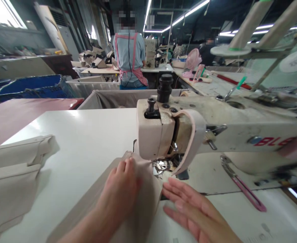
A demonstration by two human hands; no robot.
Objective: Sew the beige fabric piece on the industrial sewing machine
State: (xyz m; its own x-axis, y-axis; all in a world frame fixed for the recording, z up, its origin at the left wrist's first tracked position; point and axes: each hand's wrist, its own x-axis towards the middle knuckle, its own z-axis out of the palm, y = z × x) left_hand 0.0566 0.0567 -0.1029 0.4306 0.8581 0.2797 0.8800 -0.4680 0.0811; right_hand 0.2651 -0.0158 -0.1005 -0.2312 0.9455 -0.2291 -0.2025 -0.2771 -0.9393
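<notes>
Grey-beige flat cloth panel (147, 202) directly under left hand (123, 182), fingers bent onto it; cannot tell if pinching. Right hand (191, 209) open, fingers straight, just beside panel's right edge. Panel's long axis slants away rightward, far end near shiny metal presser foot (161, 166), cream sewing machine (150, 133).

White worktop with cloth and a sewing machine

The worktop (92, 131) is white and glossy, with light reflecting near its far left edge. A sewing machine (229, 131) stands on its right part, and a dark line marks where the machine's base meets the white surface. At the left lie overlapping beige cloth pieces (14, 185), some with folded edges. A separate grey-beige cloth (148, 195) stretches diagonally from the near side to the machine's foot. On the right, a pink-handled tool (247, 192) lies across the dark line, handle toward the near edge.
</notes>
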